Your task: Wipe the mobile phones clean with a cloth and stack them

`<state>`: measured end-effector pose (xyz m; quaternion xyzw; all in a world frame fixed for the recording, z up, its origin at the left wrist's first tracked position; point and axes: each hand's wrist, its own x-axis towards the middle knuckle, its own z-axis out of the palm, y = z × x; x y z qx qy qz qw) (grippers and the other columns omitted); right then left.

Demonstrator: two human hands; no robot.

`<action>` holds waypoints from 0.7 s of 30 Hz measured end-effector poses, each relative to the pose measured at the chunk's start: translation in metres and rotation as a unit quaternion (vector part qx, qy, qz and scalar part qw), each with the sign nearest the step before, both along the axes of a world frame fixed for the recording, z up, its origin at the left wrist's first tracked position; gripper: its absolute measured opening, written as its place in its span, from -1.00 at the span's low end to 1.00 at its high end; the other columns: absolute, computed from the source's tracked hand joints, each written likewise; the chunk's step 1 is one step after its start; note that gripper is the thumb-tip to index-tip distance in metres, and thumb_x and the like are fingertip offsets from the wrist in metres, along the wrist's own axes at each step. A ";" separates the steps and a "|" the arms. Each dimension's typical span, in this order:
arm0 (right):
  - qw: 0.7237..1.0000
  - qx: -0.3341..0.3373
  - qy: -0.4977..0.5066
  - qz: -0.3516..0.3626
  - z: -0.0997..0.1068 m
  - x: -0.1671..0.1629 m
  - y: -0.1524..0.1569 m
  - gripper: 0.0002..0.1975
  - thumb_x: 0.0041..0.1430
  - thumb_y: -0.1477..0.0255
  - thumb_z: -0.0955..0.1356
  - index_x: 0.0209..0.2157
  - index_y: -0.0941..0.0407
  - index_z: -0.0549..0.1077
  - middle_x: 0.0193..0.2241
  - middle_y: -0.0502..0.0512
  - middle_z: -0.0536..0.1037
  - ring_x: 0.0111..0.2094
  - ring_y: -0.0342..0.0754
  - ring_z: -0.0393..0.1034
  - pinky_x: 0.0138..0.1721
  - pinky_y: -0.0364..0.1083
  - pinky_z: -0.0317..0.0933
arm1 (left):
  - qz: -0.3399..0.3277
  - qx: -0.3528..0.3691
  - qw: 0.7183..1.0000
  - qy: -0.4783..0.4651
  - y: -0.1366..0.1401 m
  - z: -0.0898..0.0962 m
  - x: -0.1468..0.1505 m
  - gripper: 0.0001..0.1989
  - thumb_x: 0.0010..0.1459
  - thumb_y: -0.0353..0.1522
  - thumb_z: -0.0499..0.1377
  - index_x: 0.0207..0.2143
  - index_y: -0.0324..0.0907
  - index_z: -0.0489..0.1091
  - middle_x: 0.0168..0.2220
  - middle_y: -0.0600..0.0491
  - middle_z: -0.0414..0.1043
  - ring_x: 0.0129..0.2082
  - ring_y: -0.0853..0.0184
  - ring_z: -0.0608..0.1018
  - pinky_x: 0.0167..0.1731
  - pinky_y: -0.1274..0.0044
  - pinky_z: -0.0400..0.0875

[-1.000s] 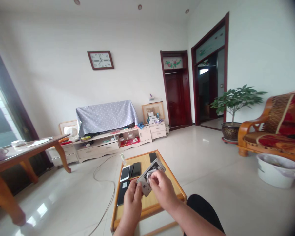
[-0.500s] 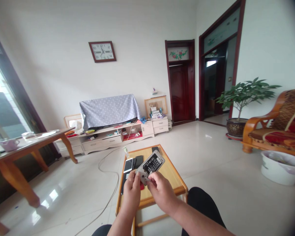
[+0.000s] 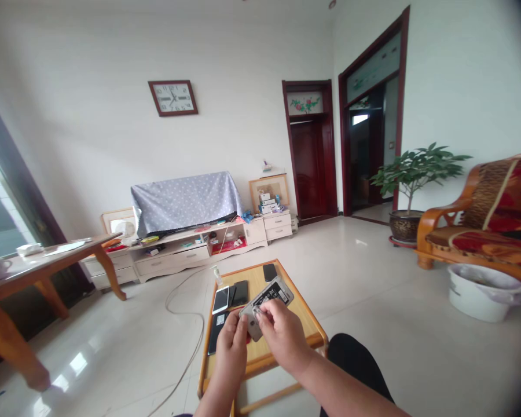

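My left hand [image 3: 232, 341] is closed around the near left end of a smartphone [image 3: 254, 332] with its back cover off. A black battery [image 3: 272, 293] with white print shows in the phone's far half. My right hand [image 3: 287, 335] has thumb and forefinger pinched together over the middle of the phone, partly covering the battery. Whatever lies between those fingertips is too small to make out. The phone is held tilted above a small wooden table [image 3: 301, 318]. A little red thing shows beneath it, mostly hidden by the hands.
On the table lie a white phone [image 3: 221, 300], a black phone [image 3: 240, 293], another dark phone [image 3: 270, 272] and a dark flat device [image 3: 217, 333]. A pump bottle [image 3: 217, 275] stands at the far left corner. A cable [image 3: 195, 347] crosses the floor; a white tub [image 3: 480, 295] stands right.
My right fingertips have shifted from the phone's near edge up onto its back, over part of the battery. My left hand keeps its hold. The camera view has tilted slightly.
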<state>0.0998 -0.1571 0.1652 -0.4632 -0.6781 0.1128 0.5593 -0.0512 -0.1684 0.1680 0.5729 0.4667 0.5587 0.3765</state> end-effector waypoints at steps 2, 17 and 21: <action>0.999 -0.003 0.021 -0.025 0.007 0.006 0.009 -0.84 0.29 0.27 0.28 -0.25 0.01 0.47 -0.33 0.02 0.56 -0.33 -0.06 0.44 -0.31 -0.15 0.22 | -0.019 -0.003 1.000 0.007 -0.002 0.002 0.001 -0.55 0.17 0.01 0.18 -0.16 -0.18 0.45 -0.43 0.09 0.43 -0.43 0.38 0.42 -0.42 0.58 0.37; 0.998 -0.039 0.036 -0.030 -0.018 0.018 0.004 -0.84 0.31 0.26 0.27 -0.26 0.02 0.42 -0.38 0.02 0.54 -0.38 -0.05 0.43 -0.37 -0.14 0.19 | 0.022 -0.026 0.997 -0.072 0.014 -0.008 0.001 -0.55 0.18 0.01 0.16 -0.13 -0.16 0.42 -0.36 0.07 0.46 -0.41 0.38 0.46 -0.43 0.59 0.40; 0.999 0.001 -0.019 0.043 -0.017 -0.002 -0.015 -0.88 0.29 0.36 0.27 -0.31 0.02 0.43 -0.37 0.02 0.53 -0.37 -0.06 0.42 -0.33 -0.13 0.18 | 0.015 -0.012 0.997 -0.068 0.014 -0.003 0.004 -0.59 0.15 -0.01 0.20 -0.21 -0.17 0.42 -0.45 0.14 0.39 -0.46 0.41 0.43 -0.43 0.59 0.39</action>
